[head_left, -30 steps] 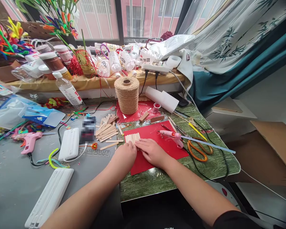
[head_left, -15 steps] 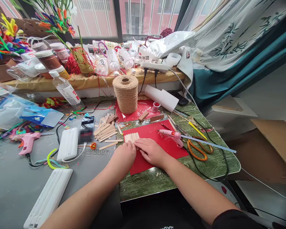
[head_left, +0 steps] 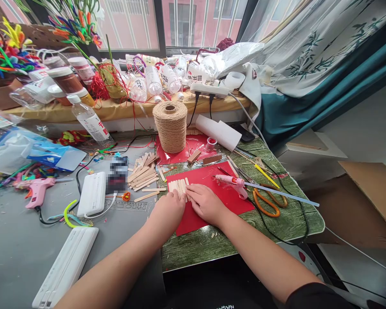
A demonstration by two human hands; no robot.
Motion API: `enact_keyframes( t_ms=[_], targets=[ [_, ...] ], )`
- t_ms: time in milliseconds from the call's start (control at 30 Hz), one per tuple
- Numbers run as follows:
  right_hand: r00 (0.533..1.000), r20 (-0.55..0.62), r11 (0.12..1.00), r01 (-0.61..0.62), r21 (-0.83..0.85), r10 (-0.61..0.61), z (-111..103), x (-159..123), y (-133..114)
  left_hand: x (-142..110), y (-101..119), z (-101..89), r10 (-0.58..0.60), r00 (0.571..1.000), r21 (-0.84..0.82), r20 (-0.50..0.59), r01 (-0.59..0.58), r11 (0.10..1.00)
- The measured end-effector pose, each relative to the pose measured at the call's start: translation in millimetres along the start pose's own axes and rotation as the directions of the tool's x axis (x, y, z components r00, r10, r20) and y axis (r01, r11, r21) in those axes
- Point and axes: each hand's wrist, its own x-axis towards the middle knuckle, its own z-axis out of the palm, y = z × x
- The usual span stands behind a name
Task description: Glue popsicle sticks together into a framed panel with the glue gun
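Note:
Several pale wooden craft sticks lie side by side in a row on a red sheet. My left hand is closed, its fingertips pressing on the lower part of the row. From the right side, my right hand grips the outermost stick, its fingers close together against that edge. The lower ends of the sticks are hidden by the hands. Left of the sheet is a loose pile of craft sticks. A pink glue gun with a long glue stick rests on the sheet's right part.
Orange-handled scissors lie by the glue gun's cord. Behind the sheet stands a twine spool. Toward the left are a white power bank, a second pink glue gun and a bottle. A power strip sits on the sill.
My right hand has shifted slightly right, and its fingers now sit at the row's right edge. A stick there shows more clearly. My left hand has hardly moved.

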Motion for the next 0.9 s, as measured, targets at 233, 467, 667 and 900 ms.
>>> enact_keyframes(
  t_ms=[233, 467, 667, 900],
  targets=[
    [1.000, -0.024, 1.000, -0.018, -0.023, 0.018, 1.3, 1.5, 1.7, 0.7, -0.2, 0.8, 0.002, 1.000, -0.013, 0.010, -0.002, 1.000],
    [1.000, -0.001, 1.000, -0.014, 0.000, 0.014, -0.7, 1.7, -0.2, 1.4, 1.2, 0.3, -0.005, 1.000, -0.013, 0.023, 0.005, 1.000],
    [1.000, -0.002, 0.998, -0.019, 0.057, 0.019, -5.5, 1.0, -0.8, 1.6, 0.7, 0.5, -0.003, 1.000, -0.012, 0.027, 0.004, 1.000],
    [0.999, -0.052, 0.996, -0.006, 0.086, 0.010, -6.3, 1.8, 0.4, 1.1, 1.8, -4.2, -0.026, 0.997, -0.031, 0.075, 0.029, 0.999]
  ],
)
